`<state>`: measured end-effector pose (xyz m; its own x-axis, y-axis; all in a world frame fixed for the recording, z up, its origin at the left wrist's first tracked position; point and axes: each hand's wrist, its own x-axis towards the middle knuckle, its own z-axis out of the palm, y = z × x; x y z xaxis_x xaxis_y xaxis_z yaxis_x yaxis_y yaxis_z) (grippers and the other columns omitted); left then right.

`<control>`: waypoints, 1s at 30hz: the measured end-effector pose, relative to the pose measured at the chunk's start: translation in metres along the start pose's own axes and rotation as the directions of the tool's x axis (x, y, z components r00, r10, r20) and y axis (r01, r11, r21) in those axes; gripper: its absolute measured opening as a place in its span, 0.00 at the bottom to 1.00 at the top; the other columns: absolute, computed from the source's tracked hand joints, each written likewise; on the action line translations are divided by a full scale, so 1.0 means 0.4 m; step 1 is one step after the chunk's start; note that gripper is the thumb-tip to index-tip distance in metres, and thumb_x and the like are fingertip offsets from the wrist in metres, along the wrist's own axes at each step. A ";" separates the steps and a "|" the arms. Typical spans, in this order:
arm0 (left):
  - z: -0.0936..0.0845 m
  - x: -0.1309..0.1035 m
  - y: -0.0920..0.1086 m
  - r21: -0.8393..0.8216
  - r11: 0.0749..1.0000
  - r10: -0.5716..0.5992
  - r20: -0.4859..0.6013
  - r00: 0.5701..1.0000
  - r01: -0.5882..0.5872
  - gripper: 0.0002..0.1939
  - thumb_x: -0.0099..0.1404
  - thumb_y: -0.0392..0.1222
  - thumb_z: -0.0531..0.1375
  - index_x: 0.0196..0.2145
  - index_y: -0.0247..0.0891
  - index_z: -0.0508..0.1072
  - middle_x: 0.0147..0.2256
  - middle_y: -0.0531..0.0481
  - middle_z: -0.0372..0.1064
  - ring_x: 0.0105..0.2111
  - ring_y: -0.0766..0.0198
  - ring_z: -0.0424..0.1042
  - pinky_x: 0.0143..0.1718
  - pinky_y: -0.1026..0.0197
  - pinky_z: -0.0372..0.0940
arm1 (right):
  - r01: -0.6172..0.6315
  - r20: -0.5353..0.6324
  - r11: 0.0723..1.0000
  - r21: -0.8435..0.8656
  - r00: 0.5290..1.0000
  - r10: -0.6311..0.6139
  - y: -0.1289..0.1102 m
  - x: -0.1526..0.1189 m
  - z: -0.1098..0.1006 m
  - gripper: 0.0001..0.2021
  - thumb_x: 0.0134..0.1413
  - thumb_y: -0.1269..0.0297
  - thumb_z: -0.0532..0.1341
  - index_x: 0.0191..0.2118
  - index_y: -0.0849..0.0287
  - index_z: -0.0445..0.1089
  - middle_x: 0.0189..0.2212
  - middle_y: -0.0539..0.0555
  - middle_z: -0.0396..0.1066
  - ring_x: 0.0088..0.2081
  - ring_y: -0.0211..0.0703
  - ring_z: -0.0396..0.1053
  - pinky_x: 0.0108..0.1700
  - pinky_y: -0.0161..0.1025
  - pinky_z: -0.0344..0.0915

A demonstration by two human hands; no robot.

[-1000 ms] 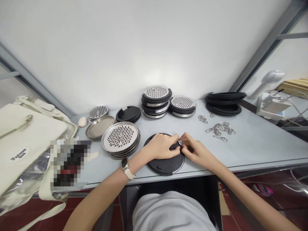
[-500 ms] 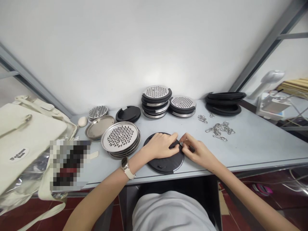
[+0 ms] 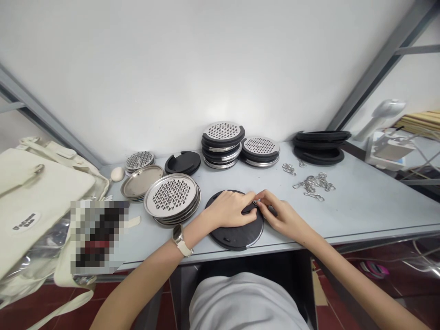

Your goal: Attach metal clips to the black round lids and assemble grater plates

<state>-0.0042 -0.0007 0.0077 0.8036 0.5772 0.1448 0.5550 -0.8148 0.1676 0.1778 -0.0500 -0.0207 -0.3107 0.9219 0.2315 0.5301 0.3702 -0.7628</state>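
Observation:
A round black disc (image 3: 240,237) with a slot near its front edge lies at the table's front, before my body. Across its top rests my left hand (image 3: 228,208), gripping it with thumb and fingers near the right rim. My right hand (image 3: 277,215) pinches a small metal clip (image 3: 255,202) against that rim, close to my left fingertips. Fingers partly cover the clip. To the right lie several loose metal snap clips (image 3: 313,184) in a pile. Left of the disc stands a stack of round metal grater plates (image 3: 172,197).
At the back are black-rimmed grater discs in stacks (image 3: 223,132), another pair (image 3: 261,146), black holders (image 3: 319,156) and a black holder (image 3: 182,164). Plain metal plates (image 3: 141,182) and a white mouse (image 3: 117,174) sit left. A cream bag (image 3: 44,183) occupies the left edge.
My right fingertips have shifted slightly left and up at the disc's rim, with the clip now more over the disc. The left hand keeps its hold.

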 end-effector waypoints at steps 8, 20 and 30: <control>0.005 0.000 -0.001 0.002 1.000 0.004 -0.027 1.000 -0.004 0.09 0.65 0.47 0.51 0.40 0.41 0.63 0.30 0.52 0.73 0.30 0.58 0.74 0.30 0.60 0.62 | -0.011 0.000 1.000 0.013 1.000 0.011 0.004 0.000 0.001 0.05 0.64 0.64 0.48 0.41 0.55 0.59 0.27 0.49 0.70 0.27 0.39 0.66 0.33 0.35 0.61; 0.002 -0.001 0.000 -0.021 1.000 -0.011 -0.012 1.000 0.010 0.10 0.65 0.47 0.51 0.41 0.41 0.63 0.30 0.52 0.73 0.30 0.58 0.74 0.31 0.60 0.62 | -0.012 0.011 1.000 0.028 1.000 0.012 0.002 0.001 -0.002 0.08 0.64 0.62 0.48 0.46 0.56 0.59 0.30 0.52 0.73 0.29 0.41 0.69 0.35 0.36 0.64; 0.004 0.000 -0.001 0.007 1.000 0.001 -0.027 1.000 -0.001 0.09 0.65 0.47 0.51 0.40 0.41 0.63 0.30 0.53 0.73 0.30 0.57 0.74 0.29 0.60 0.61 | -0.003 0.014 0.999 0.036 1.000 0.003 -0.001 0.005 -0.003 0.07 0.64 0.61 0.47 0.40 0.55 0.59 0.31 0.53 0.72 0.34 0.44 0.71 0.38 0.38 0.66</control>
<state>-0.0041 -0.0004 0.0062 0.7982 0.5776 0.1712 0.5559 -0.8157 0.1603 0.1780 -0.0482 -0.0192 -0.3203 0.9211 0.2211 0.5022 0.3630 -0.7849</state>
